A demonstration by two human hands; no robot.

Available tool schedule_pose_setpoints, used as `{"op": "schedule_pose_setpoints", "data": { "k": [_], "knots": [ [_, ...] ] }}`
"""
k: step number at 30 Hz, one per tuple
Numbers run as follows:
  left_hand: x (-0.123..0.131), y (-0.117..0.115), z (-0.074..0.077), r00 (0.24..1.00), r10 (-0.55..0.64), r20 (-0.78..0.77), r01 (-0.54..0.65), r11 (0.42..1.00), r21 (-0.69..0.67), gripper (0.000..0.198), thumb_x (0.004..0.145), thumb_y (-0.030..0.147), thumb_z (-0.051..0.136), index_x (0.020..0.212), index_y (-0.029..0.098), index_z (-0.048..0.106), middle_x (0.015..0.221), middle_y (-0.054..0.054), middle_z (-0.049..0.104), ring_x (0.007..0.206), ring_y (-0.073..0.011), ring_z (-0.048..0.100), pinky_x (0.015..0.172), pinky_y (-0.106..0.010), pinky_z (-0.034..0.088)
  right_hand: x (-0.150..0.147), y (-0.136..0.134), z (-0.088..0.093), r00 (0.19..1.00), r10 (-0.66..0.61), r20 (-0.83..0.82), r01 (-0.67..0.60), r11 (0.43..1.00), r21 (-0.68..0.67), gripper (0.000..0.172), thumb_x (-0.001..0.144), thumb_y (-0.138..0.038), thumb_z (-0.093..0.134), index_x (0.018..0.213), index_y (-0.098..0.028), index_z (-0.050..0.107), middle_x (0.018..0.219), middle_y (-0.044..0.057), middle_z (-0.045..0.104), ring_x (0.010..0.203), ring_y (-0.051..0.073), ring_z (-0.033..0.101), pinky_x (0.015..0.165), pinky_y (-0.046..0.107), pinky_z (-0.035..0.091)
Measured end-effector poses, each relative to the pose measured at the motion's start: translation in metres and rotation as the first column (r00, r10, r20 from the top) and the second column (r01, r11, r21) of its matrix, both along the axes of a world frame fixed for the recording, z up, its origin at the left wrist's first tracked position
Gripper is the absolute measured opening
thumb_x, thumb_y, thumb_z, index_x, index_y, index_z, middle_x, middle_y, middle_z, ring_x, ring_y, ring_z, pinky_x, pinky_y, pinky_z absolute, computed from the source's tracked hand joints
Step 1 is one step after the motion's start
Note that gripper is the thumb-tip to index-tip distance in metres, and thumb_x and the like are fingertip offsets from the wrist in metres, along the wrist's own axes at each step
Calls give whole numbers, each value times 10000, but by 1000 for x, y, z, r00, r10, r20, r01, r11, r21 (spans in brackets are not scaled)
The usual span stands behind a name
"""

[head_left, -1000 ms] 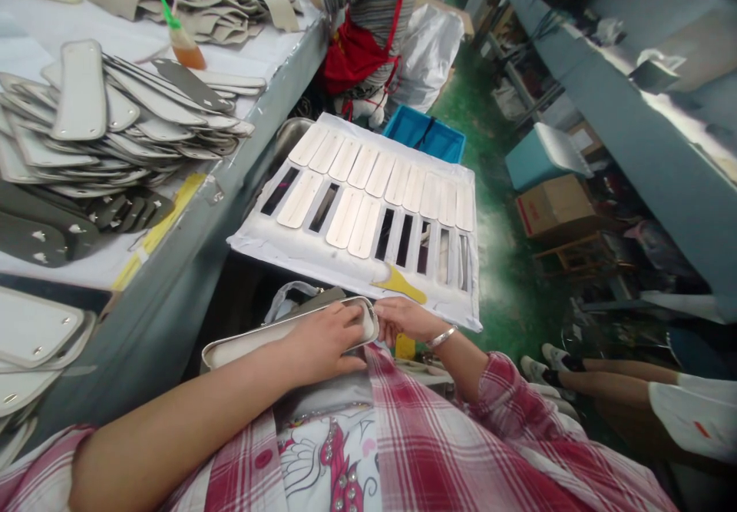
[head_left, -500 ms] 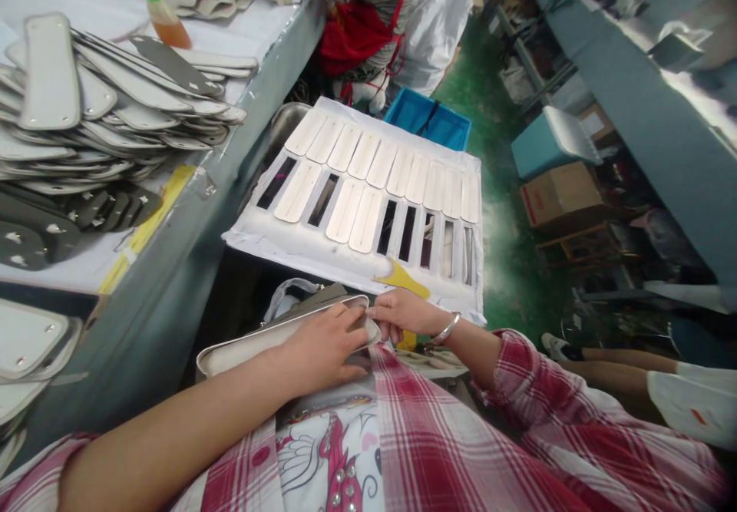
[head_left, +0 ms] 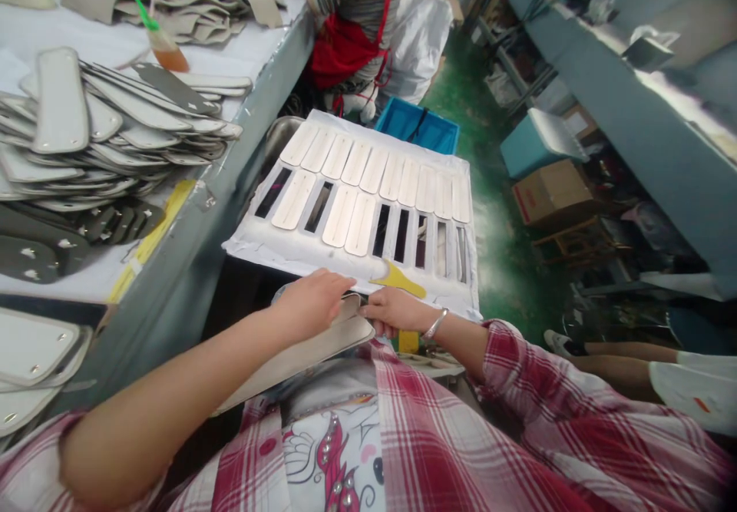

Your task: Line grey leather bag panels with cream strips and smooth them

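A long off-white panel (head_left: 296,357) with a rounded end lies slantwise in front of my body, below the white board. At its right end, two layers or edges stand slightly apart. My right hand (head_left: 397,311), with a bracelet at the wrist, pinches this rounded end between thumb and fingers. My left hand (head_left: 314,297) is bent over the panel's far edge near the same end, fingers together and pointing right. Its fingertips are slightly blurred, and its palm and the panel's far side are hidden.
The white board (head_left: 259,239) ahead carries rows of off-white strips and several open slots. A yellow flat tool (head_left: 400,280) lies on its near edge. Stacked panels (head_left: 132,124) and a glue bottle (head_left: 166,50) occupy the left table. A co-worker (head_left: 351,36) sits beyond; a blue crate (head_left: 418,124) stands behind the board.
My left hand has lifted from the panel's face to its far edge, its fingers drawn together. The panel has tilted, its face turning. My right hand stays at the rounded end.
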State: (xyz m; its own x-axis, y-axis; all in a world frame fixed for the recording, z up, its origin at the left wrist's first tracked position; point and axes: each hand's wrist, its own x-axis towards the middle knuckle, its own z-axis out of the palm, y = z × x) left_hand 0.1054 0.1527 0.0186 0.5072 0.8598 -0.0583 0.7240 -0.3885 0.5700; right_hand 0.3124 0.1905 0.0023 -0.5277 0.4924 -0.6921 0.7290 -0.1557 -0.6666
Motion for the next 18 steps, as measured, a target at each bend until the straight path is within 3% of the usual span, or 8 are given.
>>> {"op": "schedule_pose_setpoints", "data": {
  "k": [2,5,10,14,18],
  "knots": [
    [7,17,-1,976,-145,-161,140,989,-42,347,795,154,455,1117,151,585,1084,-104,639,989,-252,570,841,-353,433,3,-2,-4,999,-39,0,39,998,-39,403,807,-476,538,598,-134,493,509,9,599,373,75,512,368,173,429],
    [16,35,-2,913,-309,-267,278,949,-151,273,789,140,419,933,162,651,900,-87,688,835,-225,624,709,-299,454,10,-4,-11,993,-114,-25,111,987,-113,421,777,-528,565,641,-134,512,537,-8,605,391,55,503,393,174,444],
    [17,38,-7,897,-332,-293,320,943,-90,264,804,181,400,926,172,633,855,-84,691,779,-218,633,639,-280,431,16,-5,-13,959,-260,-118,215,930,-299,395,722,-514,640,664,-143,517,583,-12,618,464,66,547,434,178,461],
    [14,38,-11,894,-335,-296,324,942,-88,234,800,175,406,880,162,626,819,-90,682,754,-232,631,636,-297,432,8,1,-3,988,-152,-29,141,961,-239,417,721,-536,630,606,-153,513,543,-1,610,399,67,503,411,211,464],
    [15,37,-18,903,-351,-248,337,936,-99,250,812,175,415,966,130,606,847,-114,670,776,-252,624,678,-330,447,0,10,2,999,-23,49,32,978,-205,449,765,-568,552,573,-167,488,537,16,611,378,80,500,403,235,471]
  ]
}}
